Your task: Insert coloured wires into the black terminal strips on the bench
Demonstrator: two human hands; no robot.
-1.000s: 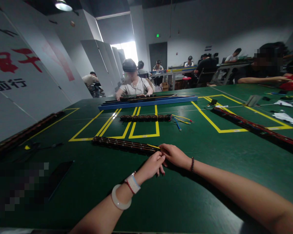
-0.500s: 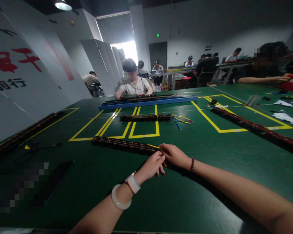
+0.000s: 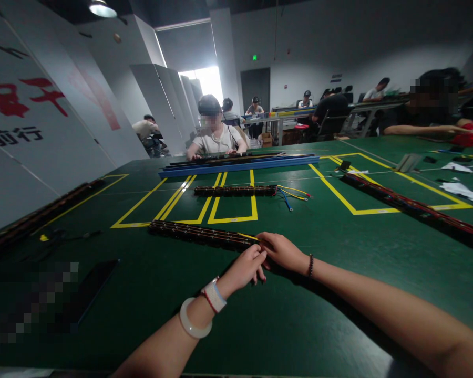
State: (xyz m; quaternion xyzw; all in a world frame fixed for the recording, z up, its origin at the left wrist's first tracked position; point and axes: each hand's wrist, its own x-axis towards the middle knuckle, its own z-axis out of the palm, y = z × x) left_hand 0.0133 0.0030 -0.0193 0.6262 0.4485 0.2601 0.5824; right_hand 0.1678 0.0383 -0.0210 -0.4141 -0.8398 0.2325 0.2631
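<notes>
A long dark wire harness (image 3: 197, 234) lies slantwise on the green table, with thin reddish-brown wires along it and a yellow wire (image 3: 247, 237) near its right end. At that end, my right hand (image 3: 280, 249) is closed around the wires, its fingertips partly hidden. My left hand (image 3: 246, 266) meets it from the near side, thumb and forefinger pinched at the same end while the other fingers hang loosely. Exactly what the pinch holds is covered by the fingers. Beyond them lies a shorter dark harness (image 3: 234, 190) with loose yellow and blue leads (image 3: 287, 201) ending in metal lugs.
Yellow tape outlines (image 3: 232, 220) mark the green table (image 3: 323, 315). A blue channel (image 3: 240, 167) lies before a seated person (image 3: 218, 134). Long harnesses run along the left (image 3: 43, 212) and right (image 3: 413, 210). A dark flat panel (image 3: 96, 289) lies near left.
Both my hands and the harness hold the same place. At the far right, a co-worker's hand has shifted slightly near the red item.
</notes>
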